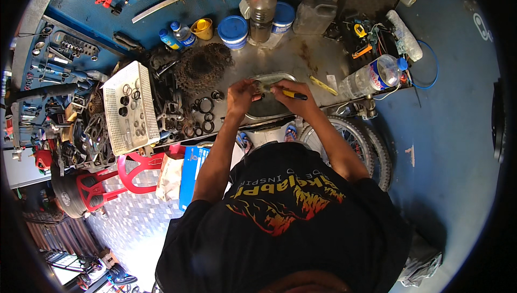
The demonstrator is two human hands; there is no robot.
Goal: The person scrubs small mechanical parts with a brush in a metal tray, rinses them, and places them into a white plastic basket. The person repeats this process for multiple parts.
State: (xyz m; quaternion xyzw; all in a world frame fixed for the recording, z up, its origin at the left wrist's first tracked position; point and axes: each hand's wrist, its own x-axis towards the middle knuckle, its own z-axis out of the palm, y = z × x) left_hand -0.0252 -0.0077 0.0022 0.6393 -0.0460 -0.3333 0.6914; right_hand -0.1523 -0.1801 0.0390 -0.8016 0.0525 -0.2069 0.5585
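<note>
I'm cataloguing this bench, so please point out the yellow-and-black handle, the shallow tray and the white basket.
Yellow-and-black handle (294, 95): head view, on its exposed length.
Shallow tray (265, 110): head view, on its bare floor.
White basket (150, 104): head view, on its right wall.

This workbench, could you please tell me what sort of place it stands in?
Probably a bicycle repair workshop: knobbly-tyred wheels stand below the bench, a cassette-like cluster of cogs lies on it, and hand tools crowd the left.

Stained metal workbench (302, 56): shallow tray (269, 111), sprocket cluster (202, 68), dark rings (217, 95), two blue-lidded tubs (233, 32).
</note>
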